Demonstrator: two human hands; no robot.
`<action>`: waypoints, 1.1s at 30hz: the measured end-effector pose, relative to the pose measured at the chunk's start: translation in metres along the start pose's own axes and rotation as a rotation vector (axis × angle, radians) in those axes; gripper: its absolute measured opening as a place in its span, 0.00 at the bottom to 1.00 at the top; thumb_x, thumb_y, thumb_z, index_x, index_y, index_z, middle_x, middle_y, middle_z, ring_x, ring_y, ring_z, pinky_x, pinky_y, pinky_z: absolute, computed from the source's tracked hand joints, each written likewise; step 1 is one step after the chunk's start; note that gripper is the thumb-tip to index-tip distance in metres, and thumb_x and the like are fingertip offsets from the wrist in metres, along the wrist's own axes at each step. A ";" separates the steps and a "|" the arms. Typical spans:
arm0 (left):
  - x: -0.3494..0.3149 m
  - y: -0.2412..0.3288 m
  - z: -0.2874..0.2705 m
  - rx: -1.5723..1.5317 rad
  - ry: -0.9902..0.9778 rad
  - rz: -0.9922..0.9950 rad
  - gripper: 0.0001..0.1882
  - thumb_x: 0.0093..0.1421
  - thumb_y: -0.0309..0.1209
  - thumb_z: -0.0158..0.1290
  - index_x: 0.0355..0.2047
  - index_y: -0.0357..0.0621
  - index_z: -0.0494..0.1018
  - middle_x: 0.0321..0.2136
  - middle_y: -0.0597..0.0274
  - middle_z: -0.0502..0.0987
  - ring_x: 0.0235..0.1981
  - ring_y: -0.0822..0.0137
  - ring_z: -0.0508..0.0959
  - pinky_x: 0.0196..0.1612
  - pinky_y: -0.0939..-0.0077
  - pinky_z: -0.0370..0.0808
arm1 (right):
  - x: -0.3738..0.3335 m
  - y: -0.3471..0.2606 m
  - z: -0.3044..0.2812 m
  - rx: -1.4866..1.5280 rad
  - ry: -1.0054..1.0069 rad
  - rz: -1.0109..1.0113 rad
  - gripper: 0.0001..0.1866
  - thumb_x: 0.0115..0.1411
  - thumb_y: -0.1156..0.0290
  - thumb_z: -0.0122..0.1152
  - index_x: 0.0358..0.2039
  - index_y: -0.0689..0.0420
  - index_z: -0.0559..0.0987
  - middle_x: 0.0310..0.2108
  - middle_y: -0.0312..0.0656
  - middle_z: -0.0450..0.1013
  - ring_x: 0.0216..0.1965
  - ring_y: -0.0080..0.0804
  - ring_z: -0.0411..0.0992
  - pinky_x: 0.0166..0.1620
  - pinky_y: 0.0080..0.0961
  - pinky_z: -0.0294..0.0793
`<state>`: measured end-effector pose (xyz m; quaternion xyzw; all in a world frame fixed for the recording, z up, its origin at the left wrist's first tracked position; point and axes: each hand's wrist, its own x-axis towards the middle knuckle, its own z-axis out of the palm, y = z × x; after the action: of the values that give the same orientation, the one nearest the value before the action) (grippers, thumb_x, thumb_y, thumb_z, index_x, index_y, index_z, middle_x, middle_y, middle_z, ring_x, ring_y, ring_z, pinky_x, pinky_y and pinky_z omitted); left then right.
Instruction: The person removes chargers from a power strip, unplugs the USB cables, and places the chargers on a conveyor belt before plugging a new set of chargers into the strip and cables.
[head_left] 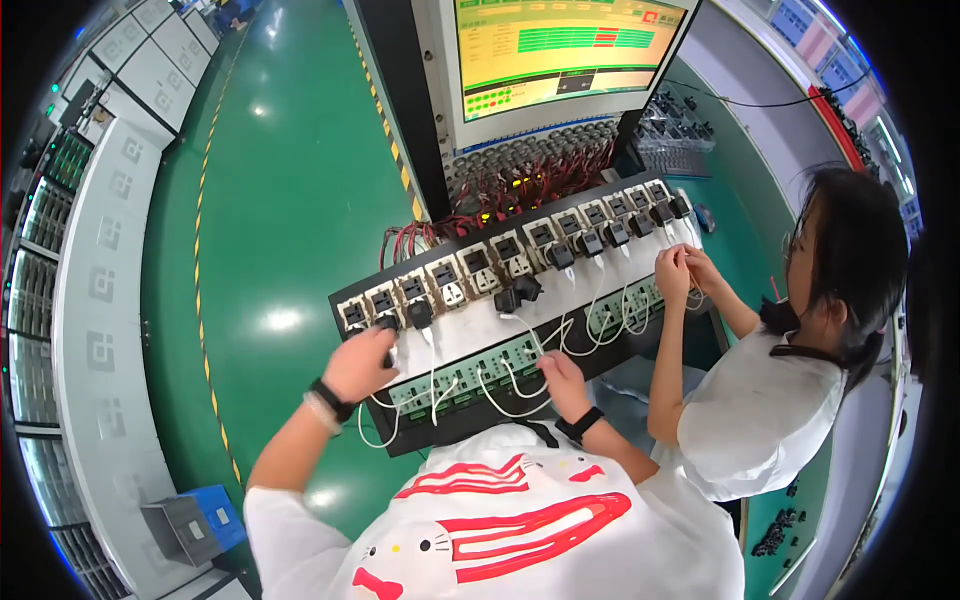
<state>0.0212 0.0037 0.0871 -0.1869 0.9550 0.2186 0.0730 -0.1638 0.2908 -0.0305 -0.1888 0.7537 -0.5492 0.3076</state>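
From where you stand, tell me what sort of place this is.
Probably an electronics testing area on a factory floor: a row of sockets with black adapters plugged in, a monitor above them, and a green floor marked with yellow-and-black tape.

Underfoot the floor (290, 180) is gleaming green, and striped tape (402, 165) is running yellow and black. The screen (560, 45) is glowing yellow-orange, with green and red bars. Red wires (405, 240) are showing beneath it. Black adapters (421, 314) are standing out against cream sockets (443, 275) and a white strip (460, 335); white cables (433, 370) are crossing green circuit boards (465, 372). The person nearest me is wearing a white shirt (400, 520) printed with red bands, while the co-worker's shirt (760, 420) is showing plain white. A blue bin (213, 510) is sitting beside a grey one.
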 end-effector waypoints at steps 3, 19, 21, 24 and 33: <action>0.057 0.013 0.064 -0.072 0.064 0.131 0.17 0.45 0.32 0.58 0.35 0.43 0.67 0.32 0.53 0.70 0.35 0.51 0.73 0.37 0.60 0.71 | 0.003 -0.018 0.021 -0.109 -0.103 -0.061 0.14 0.62 0.63 0.48 0.35 0.61 0.74 0.27 0.39 0.71 0.31 0.27 0.69 0.37 0.23 0.67; 0.142 0.034 0.127 -0.068 0.163 0.149 0.20 0.46 0.28 0.55 0.42 0.45 0.69 0.34 0.52 0.71 0.37 0.50 0.73 0.39 0.58 0.73 | -0.003 -0.016 0.028 -0.169 -0.183 -0.102 0.16 0.60 0.60 0.51 0.37 0.63 0.73 0.21 0.49 0.70 0.23 0.38 0.70 0.29 0.30 0.67; 0.140 0.035 0.124 -0.047 0.133 0.143 0.21 0.46 0.28 0.55 0.44 0.45 0.68 0.35 0.52 0.71 0.38 0.51 0.73 0.39 0.58 0.73 | -0.002 -0.020 0.028 -0.158 -0.188 -0.108 0.17 0.60 0.60 0.52 0.38 0.63 0.73 0.22 0.49 0.71 0.24 0.40 0.70 0.30 0.30 0.67; 0.137 0.036 0.130 0.016 0.180 0.165 0.24 0.46 0.28 0.55 0.46 0.46 0.66 0.36 0.54 0.72 0.40 0.52 0.73 0.41 0.60 0.73 | -0.002 -0.020 0.030 -0.145 -0.225 -0.070 0.16 0.60 0.61 0.52 0.38 0.63 0.73 0.21 0.50 0.70 0.23 0.42 0.70 0.29 0.31 0.67; 0.128 0.031 0.135 -0.087 0.187 0.156 0.24 0.47 0.22 0.53 0.47 0.47 0.66 0.34 0.54 0.72 0.38 0.51 0.73 0.40 0.59 0.71 | 0.002 -0.024 0.039 -0.246 -0.288 -0.058 0.14 0.60 0.62 0.52 0.36 0.62 0.73 0.22 0.47 0.69 0.24 0.37 0.69 0.30 0.29 0.67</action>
<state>-0.1006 0.0482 -0.0499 -0.1344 0.9589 0.2464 -0.0417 -0.1408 0.2540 -0.0166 -0.3234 0.7576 -0.4288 0.3711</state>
